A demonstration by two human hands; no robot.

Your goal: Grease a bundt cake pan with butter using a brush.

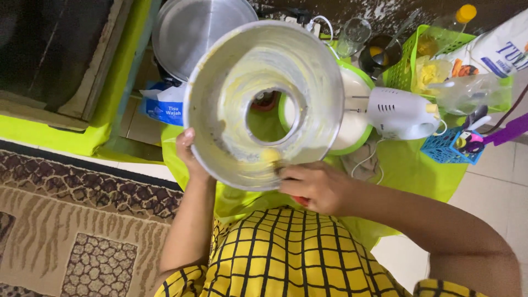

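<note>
Tube pan (264, 104), the round metal one with the hollow chimney in the middle, was tipped up in front of me so I looked straight into it, its inside walls smeared with pale yellow grease. Nearest of all was my yellow checked top (291, 258), low in view. Just above that, my right hand (316, 187) was curled closed at the pan's near rim, fingers pinched on something small with a dab of yellow at the tip; what exactly it was I could not tell. My left hand (190, 151) gripped the pan's left edge, thumb lying along the rim, fingers hidden behind the metal. Under the pan lay a lime green cloth (418, 170) spread over the floor, and to the left a brown patterned rug (77, 220).

A little farther, right of the pan, a white hand mixer (399, 113) rested across a green-rimmed bowl (352, 129), mostly hidden behind the pan. Beside it on the right sat a small blue basket (445, 148) with scissors, and a purple handle (509, 131) poked out past it. On the left, a blue tissue pack (162, 107) peeked from behind the pan.

Farther still, a big steel lid (192, 27) lay at the back, with a clear glass (352, 36), a dark pot (379, 55) and a green crate (404, 69) stuffed with bags and a yellow-capped bottle (456, 19).
</note>
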